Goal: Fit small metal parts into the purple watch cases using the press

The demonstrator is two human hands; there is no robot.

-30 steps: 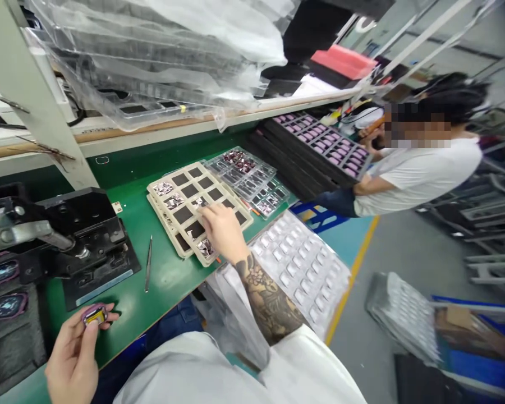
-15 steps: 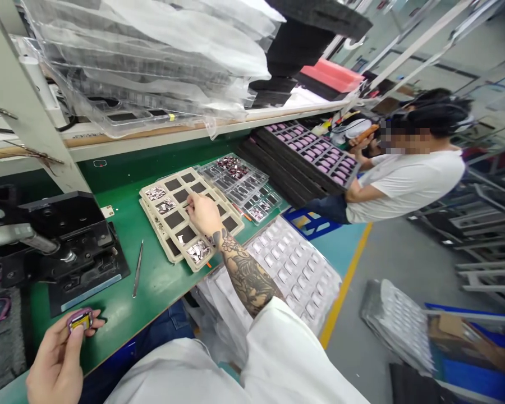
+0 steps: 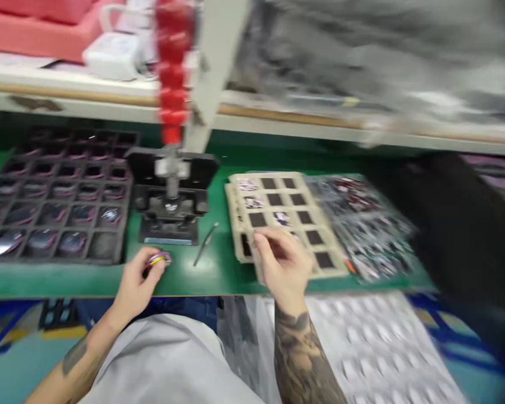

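Observation:
My left hand (image 3: 137,283) is closed on a small purple-rimmed watch case (image 3: 160,258) with a yellow part inside, held just above the green bench's front edge. My right hand (image 3: 284,261) is over the near left part of a beige compartment tray (image 3: 265,230), thumb and fingertips pinched together; blur hides whatever is between them. Small shiny pieces fill some of the tray's compartments, while others show dark bottoms. Tweezers (image 3: 206,244) lie on the bench between my hands.
A black clamp fixture (image 3: 170,207) with a red upright handle stands behind my left hand. Left of it sits a dark foam tray (image 3: 105,245) of purple-rimmed cases. Clear plastic trays (image 3: 362,219) adjoin the beige tray, with black foam (image 3: 425,224) further right. A shelf (image 3: 311,118) crosses above.
The view has swung left, bringing the clamp fixture and foam tray into full sight. My right hand has moved from the tray's middle to its near left side. My left hand keeps the watch case.

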